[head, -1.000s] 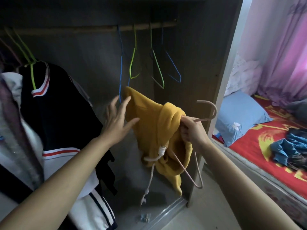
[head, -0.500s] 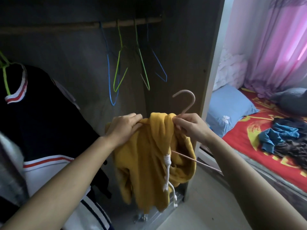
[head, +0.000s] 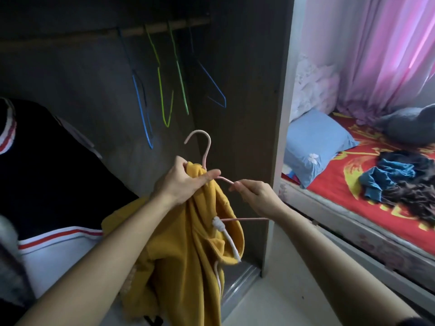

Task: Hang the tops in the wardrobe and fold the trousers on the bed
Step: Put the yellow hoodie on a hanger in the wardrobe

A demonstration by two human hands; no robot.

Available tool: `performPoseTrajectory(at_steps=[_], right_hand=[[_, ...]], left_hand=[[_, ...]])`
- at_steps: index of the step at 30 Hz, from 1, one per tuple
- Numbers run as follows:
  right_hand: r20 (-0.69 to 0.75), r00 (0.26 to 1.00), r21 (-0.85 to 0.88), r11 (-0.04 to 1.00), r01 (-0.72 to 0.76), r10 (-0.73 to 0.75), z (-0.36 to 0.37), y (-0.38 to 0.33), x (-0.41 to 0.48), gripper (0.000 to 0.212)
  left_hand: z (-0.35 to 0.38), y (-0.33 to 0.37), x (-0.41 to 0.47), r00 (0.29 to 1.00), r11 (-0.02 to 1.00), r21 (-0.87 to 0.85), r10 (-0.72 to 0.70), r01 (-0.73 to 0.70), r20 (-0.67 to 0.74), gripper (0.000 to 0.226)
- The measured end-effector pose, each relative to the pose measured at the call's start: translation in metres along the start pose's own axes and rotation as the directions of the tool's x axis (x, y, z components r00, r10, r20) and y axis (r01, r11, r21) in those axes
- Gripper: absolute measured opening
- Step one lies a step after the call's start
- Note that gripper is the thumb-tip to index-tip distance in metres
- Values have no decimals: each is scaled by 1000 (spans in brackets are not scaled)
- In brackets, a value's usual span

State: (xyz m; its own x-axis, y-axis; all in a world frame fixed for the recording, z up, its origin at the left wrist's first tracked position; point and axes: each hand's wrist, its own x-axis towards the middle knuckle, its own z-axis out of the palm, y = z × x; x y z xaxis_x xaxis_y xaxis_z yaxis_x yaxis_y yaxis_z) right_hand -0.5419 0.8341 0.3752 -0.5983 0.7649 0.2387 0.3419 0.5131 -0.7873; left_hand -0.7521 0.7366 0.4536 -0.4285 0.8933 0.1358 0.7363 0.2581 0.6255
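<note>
A mustard-yellow hoodie [head: 188, 267] with white drawstrings hangs in front of the open wardrobe, partly threaded onto a pink hanger [head: 204, 147]. My left hand [head: 183, 182] grips the hoodie's neck bunched against the hanger's stem, just under the hook. My right hand [head: 254, 196] pinches the hanger's right shoulder wire, which sticks out bare of the cloth. The hanger's bottom bar runs out from the hood toward my right wrist. The wardrobe rail [head: 164, 28] lies above, in shadow. A heap of dark and blue clothes [head: 404, 184] lies on the red bed [head: 341, 182].
Several bare blue and green wire hangers [head: 164, 90] dangle from the rail. A black jacket with red-and-white trim [head: 54, 175] hangs at the left. The wardrobe's side panel [head: 280, 114] stands between rail and bed. A blue pillow [head: 313, 147] and pink curtain [head: 376, 55] sit beyond.
My left hand has moved from the hoodie's left shoulder to its neck at the hanger stem. My right hand has slid from the neck out to the bare right shoulder wire.
</note>
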Motion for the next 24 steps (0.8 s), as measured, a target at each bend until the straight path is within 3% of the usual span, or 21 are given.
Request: performPoseTrajectory(at_steps=[2,4,6,8,9,11,12,14,17,20,24], right_hand=[[-57,998,-3,1000,24,-24,9,1,0,20],[-284,959,-126,992,-19,-18,24,6,-5,34],[-550,828,-65,983,-175,111,39,6,-17,72],[-603,703,152,920,-361,376,53,11,-29,92],[-517,667,263,841,-473,537,59,16,-32,101],[-201,582,406,607,-683,788,71,20,-34,126],[-29,533,463,484,-743,846,78,18,-34,138],[271,495,553,287,-782,825,90,11,-32,146],[430,529,642,164,-749,732,101,2,-31,121],[450,550,724,73,-686,704,104,9,-30,76],[382,548,780,59,-623,744,88,15,-26,44]], left_hand=[[-1,3,-1,983,994,106,24,-5,-184,74],[-2,3,-4,956,992,108,86,-58,-279,58],[-7,1,-6,930,997,1,75,-80,-359,49],[-16,-1,-8,902,991,-118,10,-67,-431,50],[-20,-1,-9,891,985,-154,-7,-71,-455,51],[-26,0,-12,874,977,-191,-8,-96,-485,52],[-28,2,-13,868,973,-202,-3,-112,-497,52],[-31,7,-17,858,967,-209,16,-143,-514,54],[-33,11,-24,855,965,-202,41,-169,-517,57],[-35,6,-32,868,966,-216,20,-146,-497,58],[-42,-20,-40,869,974,-117,114,-193,-482,39]])
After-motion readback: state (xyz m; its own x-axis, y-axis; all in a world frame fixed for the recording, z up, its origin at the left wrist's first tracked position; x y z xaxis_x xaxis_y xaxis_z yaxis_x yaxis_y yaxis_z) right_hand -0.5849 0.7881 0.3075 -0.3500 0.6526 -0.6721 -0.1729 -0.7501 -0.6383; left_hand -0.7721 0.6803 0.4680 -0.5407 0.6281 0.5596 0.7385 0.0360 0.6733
